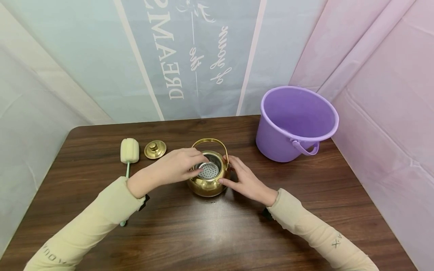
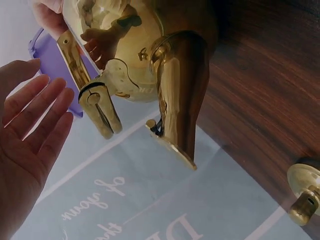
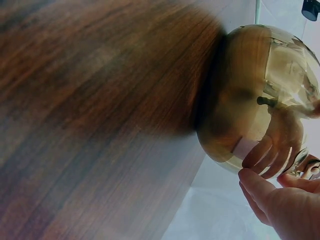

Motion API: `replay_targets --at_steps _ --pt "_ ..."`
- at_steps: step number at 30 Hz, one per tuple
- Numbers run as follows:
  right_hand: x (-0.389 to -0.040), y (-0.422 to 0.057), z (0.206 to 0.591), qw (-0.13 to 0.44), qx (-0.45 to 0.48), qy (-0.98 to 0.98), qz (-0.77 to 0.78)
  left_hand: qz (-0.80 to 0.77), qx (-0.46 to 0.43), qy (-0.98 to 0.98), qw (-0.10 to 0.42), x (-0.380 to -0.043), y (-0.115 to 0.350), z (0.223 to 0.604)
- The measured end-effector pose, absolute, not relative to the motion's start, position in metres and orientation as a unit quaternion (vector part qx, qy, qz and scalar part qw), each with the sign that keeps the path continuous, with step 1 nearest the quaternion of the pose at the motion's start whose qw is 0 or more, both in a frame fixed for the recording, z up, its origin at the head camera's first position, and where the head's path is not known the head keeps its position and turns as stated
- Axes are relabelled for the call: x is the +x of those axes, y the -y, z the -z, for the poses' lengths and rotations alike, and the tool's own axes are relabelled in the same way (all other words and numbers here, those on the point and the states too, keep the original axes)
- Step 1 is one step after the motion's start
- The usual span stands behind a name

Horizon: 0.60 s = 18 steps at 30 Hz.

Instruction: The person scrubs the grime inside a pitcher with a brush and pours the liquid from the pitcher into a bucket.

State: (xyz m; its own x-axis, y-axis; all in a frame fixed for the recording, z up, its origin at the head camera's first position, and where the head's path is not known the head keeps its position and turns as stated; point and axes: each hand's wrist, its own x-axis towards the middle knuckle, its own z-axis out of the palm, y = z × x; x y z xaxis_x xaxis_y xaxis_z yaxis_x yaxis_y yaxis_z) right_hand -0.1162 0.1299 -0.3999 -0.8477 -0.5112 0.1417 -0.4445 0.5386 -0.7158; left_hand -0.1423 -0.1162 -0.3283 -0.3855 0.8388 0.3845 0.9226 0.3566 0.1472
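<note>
A round, shiny brass kettle (image 1: 207,187) stands upright and lidless on the table, its arched handle (image 1: 211,140) raised. In its mouth sits a metal strainer (image 1: 208,171) with small holes. My left hand (image 1: 178,165) reaches over the mouth, fingertips above the strainer; in the left wrist view its fingers (image 2: 47,107) are spread with nothing visible between them. My right hand (image 1: 247,180) holds the kettle's right side, thumb in front and fingers near the handle joint. The spout (image 2: 182,95) shows in the left wrist view; the left forearm and hand hide it from the head camera.
Left of the kettle lies its brass lid (image 1: 155,149), knob up. Beside that is a sponge brush (image 1: 130,150) with a thin green handle, partly under the left sleeve. A purple bucket (image 1: 276,141) stands at the back right, near the wall cloth (image 1: 217,101).
</note>
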Motion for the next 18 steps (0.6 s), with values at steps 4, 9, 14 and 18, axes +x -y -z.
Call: replay_targets --at_steps 4,9,14,18 --pt "-0.1161 -0.1301 0.3992 0.045 -0.272 -0.876 0.396 0.166 -0.544 0.815 0.109 -0.1417 0.115 0.3303" --pt "-0.1159 -0.1301 0.3991 0.046 -0.271 -0.877 0.395 0.157 -0.548 0.816 0.1 -0.1404 0.1131 0.3322" --pt "-0.1157 -0.13 0.3995 0.045 -0.272 -0.876 0.397 0.148 -0.556 0.812 0.097 -0.1386 0.1112 0.3351" --pt "-0.1157 -0.13 0.3997 0.043 -0.273 -0.876 0.396 0.138 -0.564 0.808 0.097 -0.138 0.1097 0.3388"
